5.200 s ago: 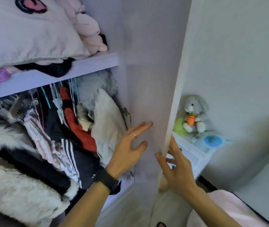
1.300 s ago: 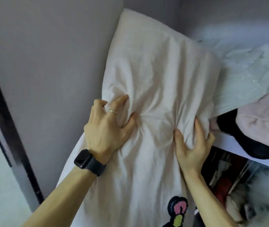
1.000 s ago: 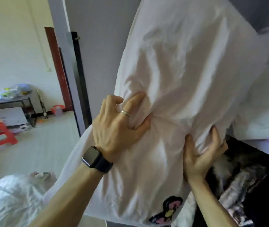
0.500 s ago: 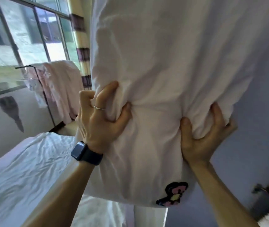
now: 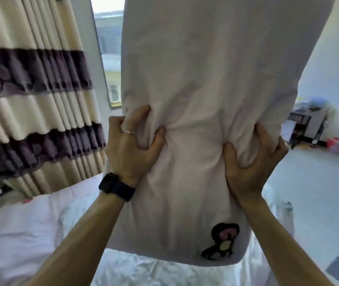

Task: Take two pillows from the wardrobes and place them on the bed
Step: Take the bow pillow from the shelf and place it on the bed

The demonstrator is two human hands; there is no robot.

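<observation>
A pleated cream curtain (image 5: 30, 89) with dark purple bands hangs at the left. Below it lies the bed (image 5: 16, 234), its pale pink cover and crumpled white sheet spreading under the arms. The left hand (image 5: 131, 149), with a black watch (image 5: 116, 186) at the wrist and a thin ring (image 5: 130, 131), digs curled fingers into the left edge of the pillow (image 5: 205, 79). The pillow hangs in the air, long axis upright, above the bed and clear of it. It is plump, soft, pale pink cloth, puckered where it is gripped, with a small pink-and-black embroidered patch (image 5: 222, 241) near its lower right corner. The right hand (image 5: 249, 164) clamps the right edge at about the same height, so neither hand is nearer. The bed lies straight down and a little left, so the pillow probably has to be tipped flat as it is lowered. Pale floor (image 5: 319, 182) shows at the right.
</observation>
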